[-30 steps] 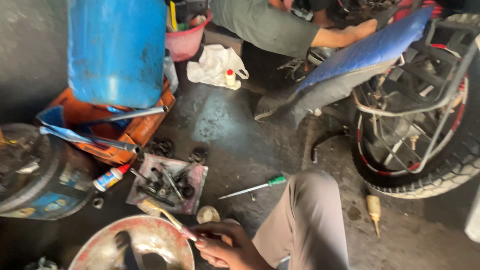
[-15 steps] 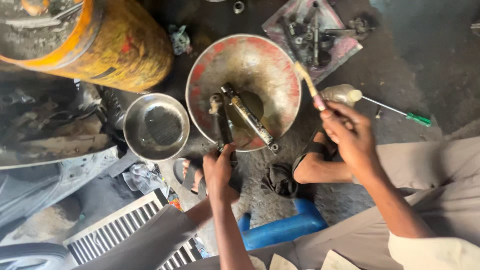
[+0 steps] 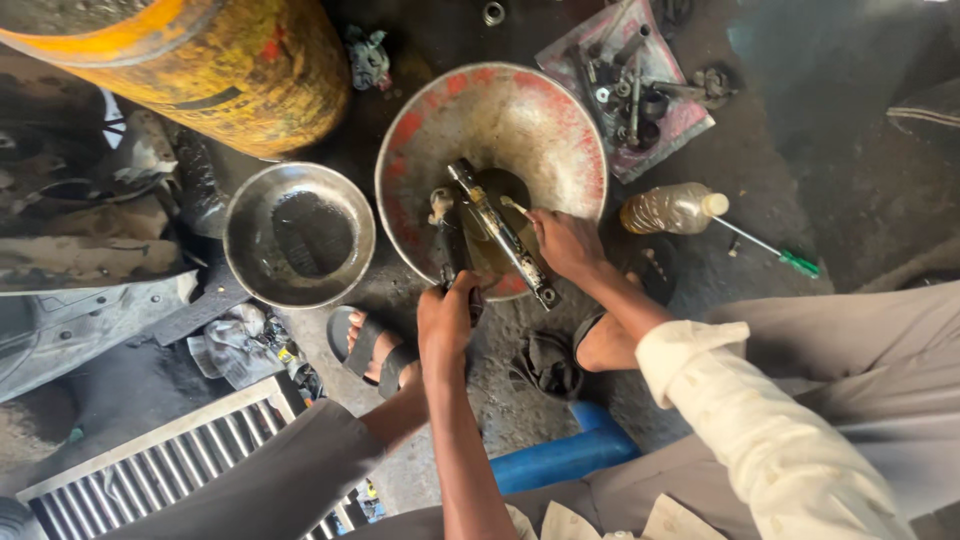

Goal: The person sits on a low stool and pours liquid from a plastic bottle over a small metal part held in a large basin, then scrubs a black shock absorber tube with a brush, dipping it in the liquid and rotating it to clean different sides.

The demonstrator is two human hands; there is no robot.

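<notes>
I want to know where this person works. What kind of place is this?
It looks like a repair workshop for vehicles, with the work done on a greasy floor. A big metal basin holds oily metal parts, bolts and sockets lie on a cloth, and a green-handled screwdriver lies nearby.

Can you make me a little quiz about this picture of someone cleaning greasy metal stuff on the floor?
1. True or false: the right hand holds a brush over the large metal bowl.
2. What does the left hand grip? A) long metal part B) plastic bottle C) green-handled screwdriver
3. What sits left of the large bowl?

Key: 1 true; 2 A; 3 a small metal bowl with dark liquid.
</notes>
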